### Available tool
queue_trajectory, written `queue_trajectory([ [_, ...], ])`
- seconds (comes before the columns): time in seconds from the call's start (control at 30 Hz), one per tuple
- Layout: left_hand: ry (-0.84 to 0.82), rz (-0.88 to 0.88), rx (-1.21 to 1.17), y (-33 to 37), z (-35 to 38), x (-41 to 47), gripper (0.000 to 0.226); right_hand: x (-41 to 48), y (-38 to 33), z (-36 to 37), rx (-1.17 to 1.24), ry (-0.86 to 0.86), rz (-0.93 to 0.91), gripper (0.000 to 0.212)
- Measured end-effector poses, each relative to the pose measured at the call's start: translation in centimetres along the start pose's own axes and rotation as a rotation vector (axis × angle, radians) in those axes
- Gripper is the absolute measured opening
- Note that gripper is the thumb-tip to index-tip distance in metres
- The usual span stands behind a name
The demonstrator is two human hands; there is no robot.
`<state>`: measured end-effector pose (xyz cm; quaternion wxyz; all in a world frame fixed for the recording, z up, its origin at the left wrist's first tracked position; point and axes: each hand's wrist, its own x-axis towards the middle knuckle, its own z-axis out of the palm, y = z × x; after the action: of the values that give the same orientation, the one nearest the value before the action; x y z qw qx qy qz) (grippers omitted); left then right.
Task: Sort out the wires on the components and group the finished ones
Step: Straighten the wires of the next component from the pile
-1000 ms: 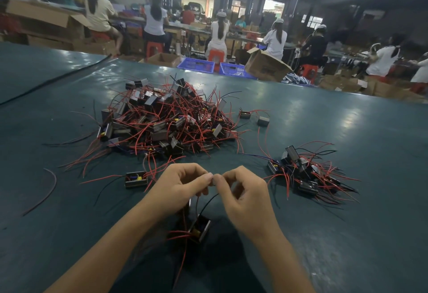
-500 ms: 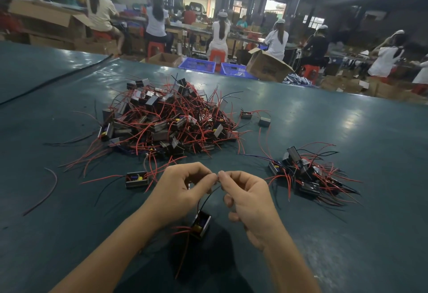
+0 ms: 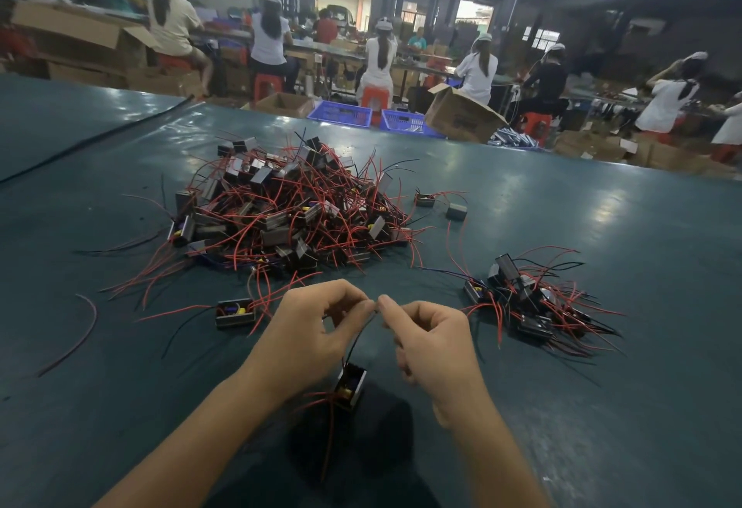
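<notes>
A small black box component [image 3: 351,386] with red wires hangs just above the table between my wrists. Its thin black wire [image 3: 358,341] runs up to my fingertips. My left hand [image 3: 317,326] and my right hand [image 3: 431,343] both pinch the top end of that wire, fingertips nearly touching. A big tangled heap of black components with red wires [image 3: 289,210] lies further back on the left. A smaller group of components [image 3: 530,302] lies to the right of my right hand.
One single component [image 3: 235,312] lies left of my left hand, and two more [image 3: 441,205] sit behind the heap's right side. A loose red wire [image 3: 76,337] lies far left. The green table [image 3: 602,407] ends at boxes, blue crates and seated workers behind.
The hanging component has risen slightly and my hands have drawn a little closer to the heap. Both hands keep pinching the black wire's end.
</notes>
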<state>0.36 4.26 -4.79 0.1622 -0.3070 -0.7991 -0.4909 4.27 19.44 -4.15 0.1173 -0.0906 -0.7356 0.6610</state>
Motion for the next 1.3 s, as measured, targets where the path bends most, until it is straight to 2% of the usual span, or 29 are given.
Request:
queue_trajectory([
  [0.07,0.003,0.122,0.157,0.1,0.0,-0.2,0.01,-0.1,-0.4,0.0,0.124,-0.008,0.138,0.035],
  [0.13,0.008,0.222,0.298,0.3,-0.1,-0.3,0.019,-0.2,-0.5,0.0,0.121,0.001,0.161,0.033],
  [0.27,-0.017,0.35,0.461,0.5,-0.1,-0.2,0.023,-0.2,-0.3,0.2,-0.032,0.026,0.06,0.035],
  [0.37,-0.05,0.376,0.503,0.4,-0.1,-0.2,0.019,0.0,0.1,0.0,-0.282,-0.002,-0.101,0.03],
  [0.5,-0.109,0.339,0.483,0.2,-0.1,-0.2,0.026,0.1,0.5,-0.4,-0.491,-0.059,-0.255,0.023],
  [0.57,-0.112,0.276,0.418,0.1,0.1,-0.3,0.027,0.2,0.7,-0.5,-0.558,-0.049,-0.39,0.017],
  [0.67,-0.085,0.123,0.194,0.0,0.1,-0.2,0.02,0.2,0.8,-0.5,-0.573,-0.034,-0.564,0.01],
  [0.73,-0.074,0.077,0.094,0.0,-0.2,0.0,0.017,0.1,0.7,-0.5,-0.507,-0.043,-0.604,0.012],
  [0.87,-0.058,0.069,0.109,0.1,-0.4,0.0,0.018,-0.1,0.1,-0.2,-0.233,-0.08,-0.506,0.013],
  [0.9,-0.051,0.065,0.118,0.1,-0.3,-0.1,0.018,-0.1,0.0,-0.2,-0.189,-0.078,-0.464,0.019],
  [0.97,-0.039,0.071,0.169,0.4,-0.1,-0.3,0.018,0.0,-0.1,-0.3,-0.081,-0.075,-0.297,0.024],
  [1.07,-0.036,0.102,0.258,0.6,0.0,-0.5,0.018,-0.2,-0.4,-0.3,0.068,-0.099,0.016,0.013],
  [1.17,-0.045,0.111,0.277,0.5,-0.1,-0.5,0.015,-0.1,-0.2,-0.4,0.058,-0.112,0.16,0.017],
  [1.3,-0.067,0.1,0.273,0.0,0.0,-0.4,0.008,0.1,-0.3,-1.0,0.032,-0.161,0.203,0.015],
])
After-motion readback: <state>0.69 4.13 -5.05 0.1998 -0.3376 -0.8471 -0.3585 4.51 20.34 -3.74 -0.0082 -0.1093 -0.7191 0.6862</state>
